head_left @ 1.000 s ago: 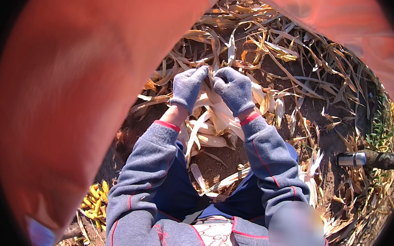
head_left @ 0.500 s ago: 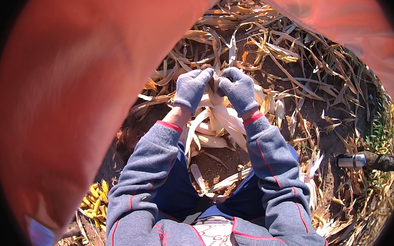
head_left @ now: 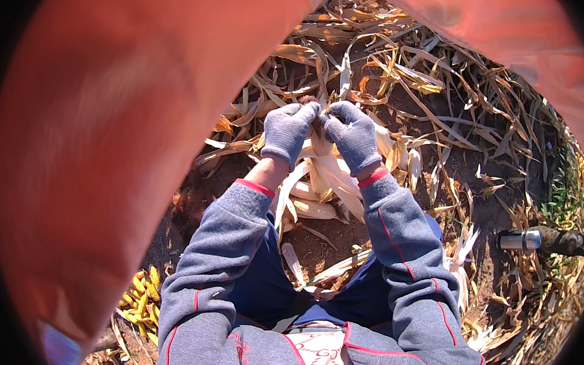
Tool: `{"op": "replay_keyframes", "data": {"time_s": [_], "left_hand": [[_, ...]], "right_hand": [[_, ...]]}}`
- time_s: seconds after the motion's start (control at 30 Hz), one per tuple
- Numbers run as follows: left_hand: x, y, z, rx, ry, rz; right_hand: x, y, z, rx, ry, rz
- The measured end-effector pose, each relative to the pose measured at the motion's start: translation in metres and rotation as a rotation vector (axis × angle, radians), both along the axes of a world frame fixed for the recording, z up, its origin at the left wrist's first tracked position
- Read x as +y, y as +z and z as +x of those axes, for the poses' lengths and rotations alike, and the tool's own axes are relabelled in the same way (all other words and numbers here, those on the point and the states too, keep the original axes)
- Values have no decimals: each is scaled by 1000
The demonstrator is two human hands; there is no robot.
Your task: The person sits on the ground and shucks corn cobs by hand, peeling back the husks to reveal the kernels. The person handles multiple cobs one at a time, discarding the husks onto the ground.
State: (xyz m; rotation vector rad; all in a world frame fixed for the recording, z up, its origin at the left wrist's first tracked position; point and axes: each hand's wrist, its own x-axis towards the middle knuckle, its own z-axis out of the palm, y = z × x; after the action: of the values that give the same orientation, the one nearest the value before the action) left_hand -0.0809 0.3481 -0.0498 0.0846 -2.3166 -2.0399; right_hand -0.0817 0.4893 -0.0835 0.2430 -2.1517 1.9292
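Both my hands wear grey knit gloves and meet at the top of an ear of corn (head_left: 320, 144) in a pale dry husk. My left hand (head_left: 286, 134) pinches the husk's tip from the left, by a tuft of brown silk (head_left: 308, 99). Close beside it, my right hand (head_left: 353, 136) has its fingers closed on the same tip from the other side. The fingertips partly hide what they grip. Below the hands, more husked ears (head_left: 314, 209) and loose pale leaves (head_left: 345, 189) lie between my knees.
Dry corn stalks and leaves (head_left: 438, 91) cover the ground ahead and to the right. A pile of bare yellow cobs (head_left: 143, 300) lies at lower left. A silver flask (head_left: 521, 239) is at the right. A blurred orange-red sheet (head_left: 122, 118) covers the left and the top edge.
My two hands have shifted very slightly, the left one a little to the right, toward the other. Both stay on the husk's tip.
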Motion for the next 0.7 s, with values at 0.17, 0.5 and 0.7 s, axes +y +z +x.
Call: {"op": "replay_keyframes", "data": {"time_s": [0.17,0.5,0.7], "left_hand": [[-2,5,2,-67,29,163],[-8,-6,-17,-68,244,367],[-46,-23,-48,-184,494,538]], "right_hand": [[3,8,5,-211,114,-338],[-4,7,11,-310,199,-814],[28,11,11,-288,201,-834]]}}
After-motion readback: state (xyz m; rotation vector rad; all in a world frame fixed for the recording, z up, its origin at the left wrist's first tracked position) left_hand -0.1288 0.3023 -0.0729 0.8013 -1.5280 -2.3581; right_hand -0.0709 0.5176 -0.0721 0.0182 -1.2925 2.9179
